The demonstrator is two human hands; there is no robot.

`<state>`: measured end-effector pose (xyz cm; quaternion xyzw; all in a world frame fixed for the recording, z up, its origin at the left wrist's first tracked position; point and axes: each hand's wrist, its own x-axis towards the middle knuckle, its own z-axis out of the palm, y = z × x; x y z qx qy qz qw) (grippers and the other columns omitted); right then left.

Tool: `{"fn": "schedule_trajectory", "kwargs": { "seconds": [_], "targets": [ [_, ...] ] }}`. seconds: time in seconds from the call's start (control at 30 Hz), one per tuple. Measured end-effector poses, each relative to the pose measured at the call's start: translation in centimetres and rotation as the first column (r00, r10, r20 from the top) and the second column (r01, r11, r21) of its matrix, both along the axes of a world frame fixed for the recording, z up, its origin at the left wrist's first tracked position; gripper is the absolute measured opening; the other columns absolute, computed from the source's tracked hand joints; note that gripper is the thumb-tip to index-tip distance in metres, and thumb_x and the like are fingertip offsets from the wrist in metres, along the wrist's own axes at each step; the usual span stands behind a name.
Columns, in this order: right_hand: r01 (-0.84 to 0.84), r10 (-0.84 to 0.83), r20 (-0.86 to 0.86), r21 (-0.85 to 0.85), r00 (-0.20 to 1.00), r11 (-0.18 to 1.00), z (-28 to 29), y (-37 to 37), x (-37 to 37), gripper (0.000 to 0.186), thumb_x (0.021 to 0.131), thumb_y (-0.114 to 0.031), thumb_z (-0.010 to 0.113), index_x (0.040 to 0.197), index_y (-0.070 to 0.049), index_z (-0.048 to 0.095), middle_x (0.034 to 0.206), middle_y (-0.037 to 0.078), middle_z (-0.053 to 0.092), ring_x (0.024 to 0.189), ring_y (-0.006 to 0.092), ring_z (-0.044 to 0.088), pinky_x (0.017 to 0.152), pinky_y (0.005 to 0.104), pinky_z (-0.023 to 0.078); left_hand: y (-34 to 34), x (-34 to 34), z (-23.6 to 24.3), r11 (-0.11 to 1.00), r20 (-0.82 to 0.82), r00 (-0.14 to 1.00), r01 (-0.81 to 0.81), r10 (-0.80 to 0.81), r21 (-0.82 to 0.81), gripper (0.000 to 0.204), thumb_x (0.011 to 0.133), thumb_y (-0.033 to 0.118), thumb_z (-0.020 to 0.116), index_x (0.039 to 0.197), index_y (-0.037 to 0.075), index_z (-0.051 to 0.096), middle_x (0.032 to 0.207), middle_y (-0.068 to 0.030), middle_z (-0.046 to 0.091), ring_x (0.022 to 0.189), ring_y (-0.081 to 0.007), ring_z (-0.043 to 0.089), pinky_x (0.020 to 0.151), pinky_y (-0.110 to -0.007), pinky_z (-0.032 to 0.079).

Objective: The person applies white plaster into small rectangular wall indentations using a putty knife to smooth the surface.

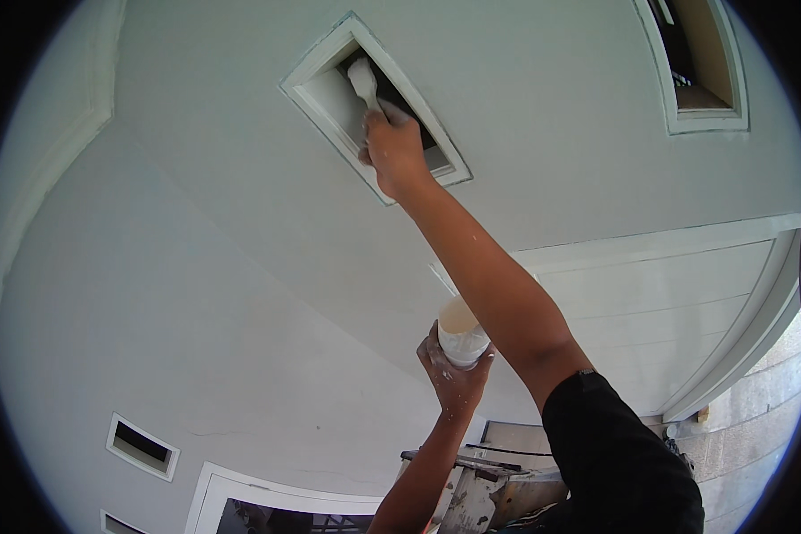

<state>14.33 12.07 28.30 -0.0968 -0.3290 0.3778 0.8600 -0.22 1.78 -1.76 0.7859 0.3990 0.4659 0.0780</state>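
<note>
My right hand is raised high, with its fingers closed round the handle of a paintbrush whose head is white. The brush reaches into a rectangular opening with a white frame, its head up against the dark inside. Lower down, my left hand grips a white, paint-smeared cup, held with its mouth tilted up. My right forearm covers part of the cup's right side. White paint spots dot the left hand and wrist.
Pale grey wall surrounds the opening, with another framed opening at the upper right. Small framed slots and a white-framed window sit lower left. A paint-spattered stepladder or stand is below me. White panelling lies at right.
</note>
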Motion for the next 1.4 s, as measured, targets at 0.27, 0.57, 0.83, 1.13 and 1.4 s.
{"fn": "schedule_trajectory", "kwargs": {
  "seconds": [0.27, 0.57, 0.83, 1.13, 1.4],
  "targets": [
    [0.037, -0.041, 0.13, 0.034, 0.991, 0.999, -1.9, -2.9, -2.2, 0.034, 0.105, -0.013, 0.051, 0.134, 0.001, 0.06, 0.075, -0.004, 0.041, 0.063, 0.0072, 0.036, 0.057, 0.0272, 0.038, 0.6, -0.6, -0.3, 0.997, -0.029, 0.999, -0.021, 0.023, 0.081, 0.106, 0.071, 0.026, 0.095, 0.15, -0.005, 0.032, 0.138, -0.0249, 0.043, 0.126, -0.0415, 0.043, 0.106, -0.056, 0.046],
    [0.084, -0.086, 0.165, 0.022, 0.982, 0.996, -2.3, -4.1, -2.1, 0.036, 0.105, -0.014, 0.053, 0.138, 0.001, 0.058, 0.075, -0.004, 0.04, 0.065, 0.0074, 0.035, 0.057, 0.0275, 0.038, 0.5, -0.9, -0.7, 0.998, -0.023, 1.0, 0.011, -0.01, 0.064, 0.105, 0.073, 0.029, 0.095, 0.151, -0.003, 0.032, 0.138, -0.0245, 0.04, 0.127, -0.0411, 0.043, 0.107, -0.056, 0.046],
    [0.065, -0.068, 0.033, 0.072, 0.997, 0.995, 0.3, -4.6, -1.8, 0.035, 0.106, -0.015, 0.052, 0.136, 0.002, 0.059, 0.078, -0.003, 0.04, 0.066, 0.0084, 0.035, 0.06, 0.029, 0.04, 0.2, -0.3, -0.3, 1.0, -0.02, 1.0, -0.005, 0.005, -0.003, 0.106, 0.073, 0.031, 0.094, 0.151, -0.001, 0.03, 0.136, -0.0242, 0.04, 0.125, -0.0402, 0.045, 0.103, -0.054, 0.05],
    [0.049, -0.051, 0.022, 0.091, 0.998, 0.995, 1.2, -3.7, -0.5, 0.027, 0.104, -0.015, 0.055, 0.125, 0.002, 0.063, 0.078, -0.003, 0.039, 0.064, 0.0072, 0.034, 0.059, 0.0275, 0.037, 0.4, 0.0, -0.7, 1.0, 0.053, 0.998, 0.021, -0.022, 0.018, 0.108, 0.072, 0.036, 0.095, 0.152, 0.0, 0.032, 0.132, -0.0244, 0.041, 0.123, -0.0409, 0.048, 0.1, -0.052, 0.052],
    [0.136, -0.127, 0.113, -0.076, 0.986, 0.988, -1.6, -4.4, 0.8, 0.021, 0.103, -0.012, 0.051, 0.114, 0.001, 0.064, 0.08, -0.001, 0.045, 0.067, 0.0093, 0.04, 0.058, 0.0298, 0.042, -0.3, 0.1, 0.0, 0.999, 0.122, 0.992, 0.035, -0.035, 0.001, 0.103, 0.071, 0.035, 0.096, 0.147, -0.003, 0.037, 0.134, -0.0234, 0.041, 0.124, -0.04, 0.047, 0.103, -0.053, 0.051]
  ]
}}
